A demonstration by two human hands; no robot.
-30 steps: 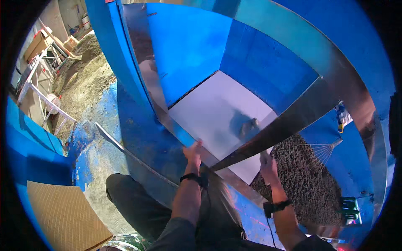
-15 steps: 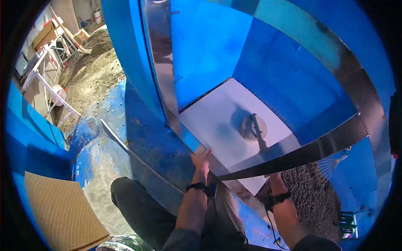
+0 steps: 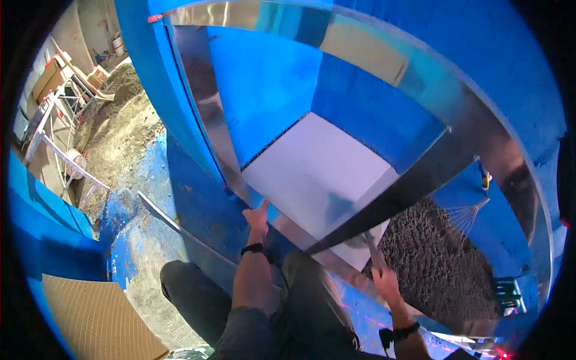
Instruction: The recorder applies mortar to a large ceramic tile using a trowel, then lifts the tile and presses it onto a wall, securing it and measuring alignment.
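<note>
My left hand (image 3: 258, 221) rests against the inner edge of a shiny metal strip (image 3: 288, 231), thumb and fingers apart, nothing seen in it. My right hand (image 3: 387, 285) is closed round the handle of a tool (image 3: 375, 255), nearer to me than the crossing dark metal divider (image 3: 414, 189). The tool's head is largely hidden around that divider. Beyond the strip lies a white sheet (image 3: 306, 162) at the bottom of a blue-walled compartment, with a soft shadow on it. Dark strap bands circle both my wrists.
Dark loose soil (image 3: 432, 264) fills the compartment at right, with a wire rake (image 3: 468, 215) against its blue wall. A curved metal rim (image 3: 384, 51) arcs overhead. At left are a brown cardboard sheet (image 3: 99, 318), a white metal frame (image 3: 69, 159) and a sand pile (image 3: 120, 120).
My right hand has drawn the tool back towards me, its round pale head leaving the white sheet's middle. My left hand has shifted left in the view, which has turned somewhat.
</note>
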